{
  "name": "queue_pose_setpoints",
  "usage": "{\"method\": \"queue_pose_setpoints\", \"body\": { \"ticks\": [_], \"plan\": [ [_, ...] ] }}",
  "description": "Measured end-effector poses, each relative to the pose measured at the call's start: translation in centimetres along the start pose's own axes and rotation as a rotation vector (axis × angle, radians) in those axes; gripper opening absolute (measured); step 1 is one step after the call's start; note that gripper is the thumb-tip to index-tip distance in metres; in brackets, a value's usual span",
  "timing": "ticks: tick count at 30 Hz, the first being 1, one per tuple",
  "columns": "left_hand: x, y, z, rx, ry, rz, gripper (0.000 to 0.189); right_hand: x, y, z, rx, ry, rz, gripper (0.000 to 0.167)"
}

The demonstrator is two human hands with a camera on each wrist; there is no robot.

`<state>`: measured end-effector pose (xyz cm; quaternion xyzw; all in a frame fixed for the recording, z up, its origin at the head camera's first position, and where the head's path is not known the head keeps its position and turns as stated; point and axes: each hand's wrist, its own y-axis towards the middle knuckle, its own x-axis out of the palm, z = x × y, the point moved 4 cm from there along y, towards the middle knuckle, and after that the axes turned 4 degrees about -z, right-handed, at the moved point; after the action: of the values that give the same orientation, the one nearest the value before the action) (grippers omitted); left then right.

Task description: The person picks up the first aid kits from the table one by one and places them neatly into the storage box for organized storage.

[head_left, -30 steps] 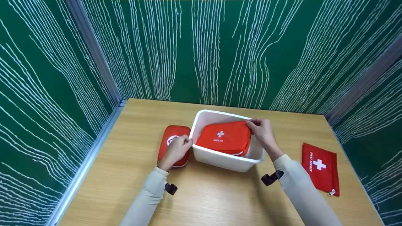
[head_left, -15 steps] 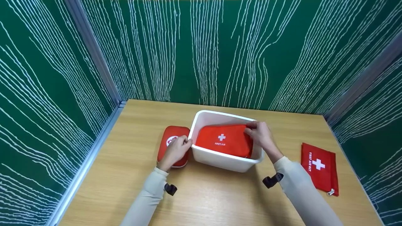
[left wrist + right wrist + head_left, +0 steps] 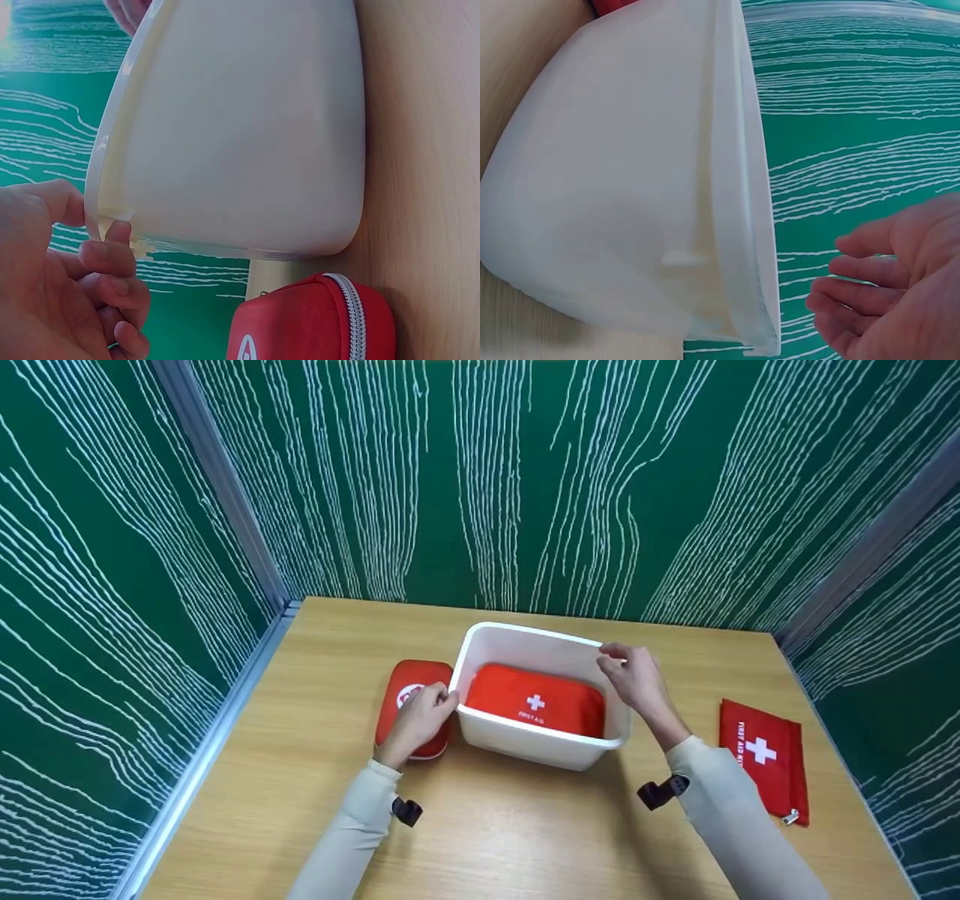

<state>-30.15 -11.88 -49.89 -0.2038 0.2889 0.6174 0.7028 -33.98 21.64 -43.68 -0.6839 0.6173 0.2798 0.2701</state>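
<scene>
The left hand (image 3: 416,721) pinches the bin (image 3: 525,742) by its rim at the near-left corner, between thumb and fingers. The right hand (image 3: 637,679) hovers at the bin's right end, clear of the rim; its fingers are loosely bent, thumb parted, gripping nothing. The pouch (image 3: 510,692) lies inside the bin.

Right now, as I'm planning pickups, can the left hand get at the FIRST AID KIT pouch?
Probably not: the left hand grips the white bin, which, with the right forearm, lies between that hand and the pouch.
</scene>
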Motion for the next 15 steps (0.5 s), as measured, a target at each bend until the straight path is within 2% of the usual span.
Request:
{"method": "queue_pose_setpoints", "body": {
  "ticks": [10, 15],
  "plan": [
    [0.1, -0.2, -0.1, -0.049, -0.055, -0.04, 0.029, -1.5, -1.0, 1.8, -0.007, -0.014, 0.064, 0.045],
    [0.2, -0.2, -0.2, -0.045, -0.073, -0.043, 0.028, -2.3, -1.7, 3.3, 0.044, 0.004, 0.05, 0.054]
  ]
}}
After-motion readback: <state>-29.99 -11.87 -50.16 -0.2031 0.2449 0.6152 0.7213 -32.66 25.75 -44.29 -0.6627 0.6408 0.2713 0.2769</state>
